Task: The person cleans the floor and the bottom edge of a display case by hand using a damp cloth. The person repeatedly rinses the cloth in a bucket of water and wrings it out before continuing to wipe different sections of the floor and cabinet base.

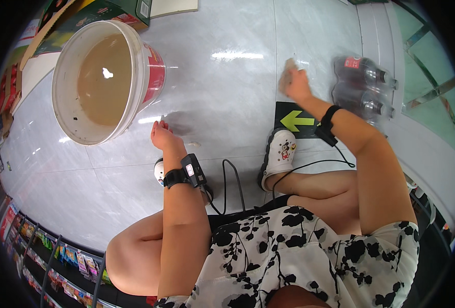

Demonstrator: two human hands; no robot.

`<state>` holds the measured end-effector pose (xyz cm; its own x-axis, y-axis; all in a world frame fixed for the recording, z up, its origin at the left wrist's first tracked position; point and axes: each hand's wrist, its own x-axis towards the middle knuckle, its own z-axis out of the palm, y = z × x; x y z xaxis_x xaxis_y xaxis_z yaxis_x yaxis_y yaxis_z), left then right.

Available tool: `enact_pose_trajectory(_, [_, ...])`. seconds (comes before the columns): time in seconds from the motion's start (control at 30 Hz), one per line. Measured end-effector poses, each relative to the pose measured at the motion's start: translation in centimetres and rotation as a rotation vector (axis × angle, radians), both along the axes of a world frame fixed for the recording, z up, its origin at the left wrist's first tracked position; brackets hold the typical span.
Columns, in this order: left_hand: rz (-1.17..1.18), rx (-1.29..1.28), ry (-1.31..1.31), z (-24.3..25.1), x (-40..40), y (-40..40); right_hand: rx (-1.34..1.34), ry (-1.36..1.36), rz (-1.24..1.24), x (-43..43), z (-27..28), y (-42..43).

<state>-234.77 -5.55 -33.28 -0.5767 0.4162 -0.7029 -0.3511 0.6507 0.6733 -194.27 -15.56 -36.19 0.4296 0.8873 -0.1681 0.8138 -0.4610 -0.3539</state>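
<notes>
My right hand (297,85), slightly blurred, grips a brownish cloth (287,75) against the grey tiled floor (219,92), just beyond a black floor marker with a green arrow (298,121). Near the bucket, my left hand (162,134) is raised with its fingers curled; a small pale thing (162,118) shows at the fingertips, and whether it is held I cannot tell. A white plastic bucket (135,81) with a red label stands at the left, holding cloudy brown water (106,88). A small wet-looking patch (193,144) lies on the floor beside my left hand.
Shrink-wrapped bottles of dark drink (352,86) lie at the right beside a white door frame (379,42). Green cartons (96,17) stand behind the bucket. Snack shelves (58,265) are at the lower left. Black cables (233,165) run from both wrist devices.
</notes>
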Motion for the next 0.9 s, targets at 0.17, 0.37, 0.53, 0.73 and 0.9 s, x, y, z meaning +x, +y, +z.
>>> enact_pose_trajectory(0.17, [-0.009, -0.01, 0.041, -0.3, -1.6, 0.1, -0.022, 0.196, 0.476, -16.7, 1.2, 0.0])
enact_pose_trajectory(0.37, [0.039, 0.017, 0.057, 1.5, 0.2, 1.1, 0.065, 0.693, 0.4, -23.3, 2.2, 2.0])
enact_pose_trajectory(0.53, [0.028, 0.054, 0.05, 2.4, -1.3, 2.4, 0.378, 0.422, 0.362, -14.4, 4.0, 8.7])
enact_pose_trajectory(0.73, [-0.185, 0.019, -0.058, 2.7, 0.3, 1.2, 0.213, 0.056, 0.307, -14.1, 5.1, 9.4])
enact_pose_trajectory(0.9, [-0.242, -0.02, -0.109, 3.0, -0.4, -0.2, 0.116, 0.256, 0.697, -20.4, 6.2, 7.1])
